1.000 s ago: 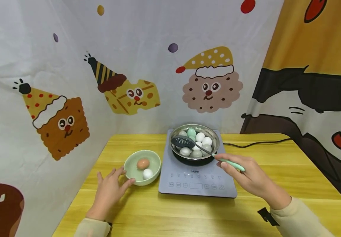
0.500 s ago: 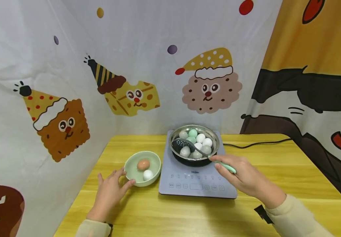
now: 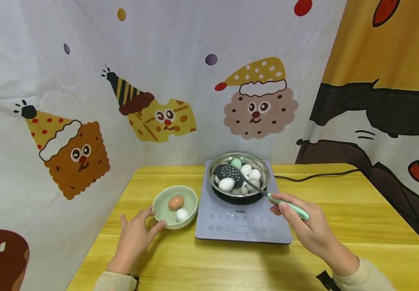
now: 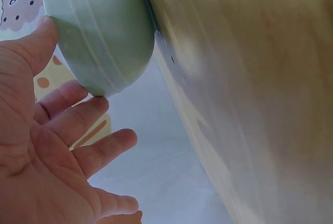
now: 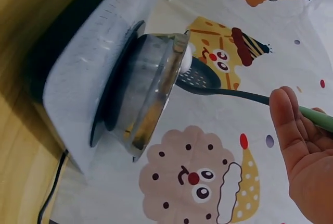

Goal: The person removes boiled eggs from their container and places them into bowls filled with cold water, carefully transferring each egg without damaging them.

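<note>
Skimmer (image 3: pixel 234 174) over pan (image 3: pixel 264 171) of eggs (image 3: pixel 254 174) on "Haier" cooktop (image 3: pixel 227 223)

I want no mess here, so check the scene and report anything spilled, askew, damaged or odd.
No spill or damage shows: the pan sits upright on the cooker, and the bowl holds two whole-looking eggs. The one slightly odd thing is a black strap end sticking out beside the right sleeve, as if loose.

Head: I'm looking forward, down over the counter (image 3: pixel 213 266) | left wrist: tilted, tight on bowl (image 4: pixel 106 31) | right wrist: tilted, pan (image 5: pixel 148 83) farther off | head shares both
</note>
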The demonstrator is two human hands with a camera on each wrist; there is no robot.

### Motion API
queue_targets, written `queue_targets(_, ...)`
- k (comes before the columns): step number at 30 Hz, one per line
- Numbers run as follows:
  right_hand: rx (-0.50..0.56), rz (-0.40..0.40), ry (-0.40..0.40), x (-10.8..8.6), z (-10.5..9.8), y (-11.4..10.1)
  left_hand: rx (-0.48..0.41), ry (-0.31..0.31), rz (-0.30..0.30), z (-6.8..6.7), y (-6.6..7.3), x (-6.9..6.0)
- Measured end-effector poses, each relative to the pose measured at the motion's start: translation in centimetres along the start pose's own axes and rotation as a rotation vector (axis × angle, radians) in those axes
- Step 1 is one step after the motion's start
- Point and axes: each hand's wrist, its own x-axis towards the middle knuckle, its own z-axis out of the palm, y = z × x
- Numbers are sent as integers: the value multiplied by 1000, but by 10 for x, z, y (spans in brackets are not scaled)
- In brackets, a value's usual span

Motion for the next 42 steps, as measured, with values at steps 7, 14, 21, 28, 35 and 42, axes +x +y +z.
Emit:
queue_targets(7, 170, 186, 58, -9, -8, -3, -20, -1, -7, -1, 1, -1)
queue_targets(14, 458, 603, 218, 0, -17, 3, -27, -2, -10, 0, 1, -1)
queue_targets(21, 707, 715, 279, 2, -23, 13, -37, 2, -11, 2, -1, -1)
queue_targets(28, 743, 701, 281, 6, -23, 12, -39, 24, 3, 2, 0, -2)
queue_targets(35, 749, 691, 249, 7, -20, 9, -41, 24, 2, 0, 2, -3)
queue_targets(42, 720, 727, 226, 11, -10, 5, -48, 26, 1, 1, 1, -3)
